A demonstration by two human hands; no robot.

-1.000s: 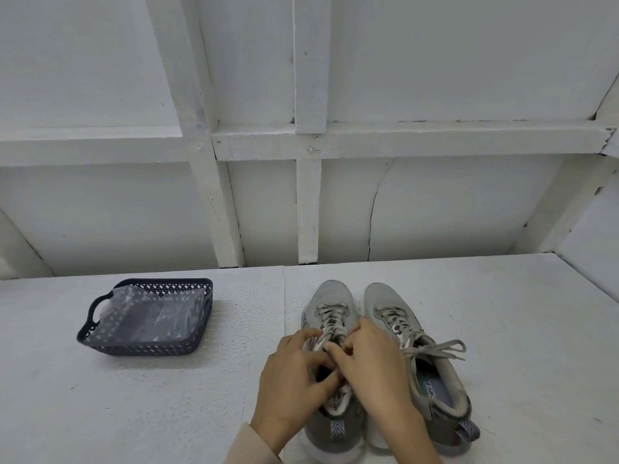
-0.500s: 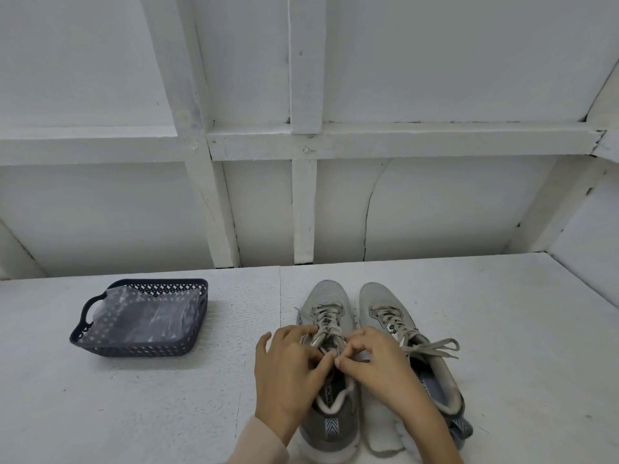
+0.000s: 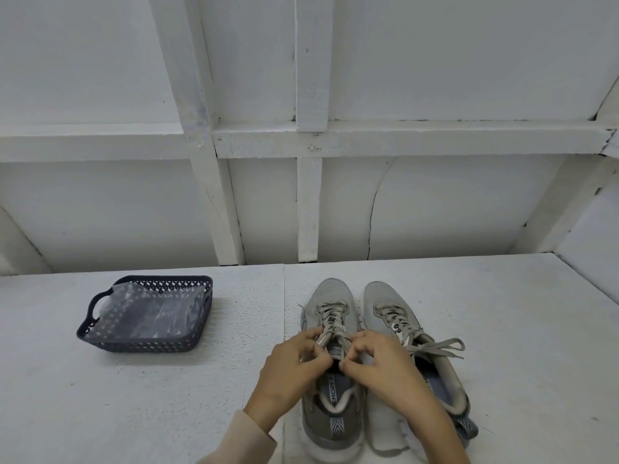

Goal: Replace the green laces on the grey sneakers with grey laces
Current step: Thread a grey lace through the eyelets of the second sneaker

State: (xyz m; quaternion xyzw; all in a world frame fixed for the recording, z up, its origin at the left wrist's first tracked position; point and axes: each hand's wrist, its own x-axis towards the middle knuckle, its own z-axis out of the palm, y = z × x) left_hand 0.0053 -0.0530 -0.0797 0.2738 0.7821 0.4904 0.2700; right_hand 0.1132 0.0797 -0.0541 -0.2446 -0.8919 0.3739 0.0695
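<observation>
Two grey sneakers stand side by side, toes pointing away, on the white table (image 3: 502,329). The left sneaker (image 3: 330,420) carries a greyish lace (image 3: 330,314) through its eyelets. My left hand (image 3: 289,366) pinches that lace at the top eyelets from the left. My right hand (image 3: 382,366) pinches it from the right, the fingertips of both hands nearly meeting over the tongue. The right sneaker (image 3: 385,306) has its lace tied in a bow (image 3: 438,346) that lies out to the right.
A dark blue perforated basket (image 3: 100,336) holding a clear plastic bag (image 3: 150,313) sits on the table to the left. A white panelled wall (image 3: 435,212) with beams rises right behind the table.
Both hands slid back toward me along the left sneaker, uncovering more of its laced front. Their grip at the top of the lacing remains.
</observation>
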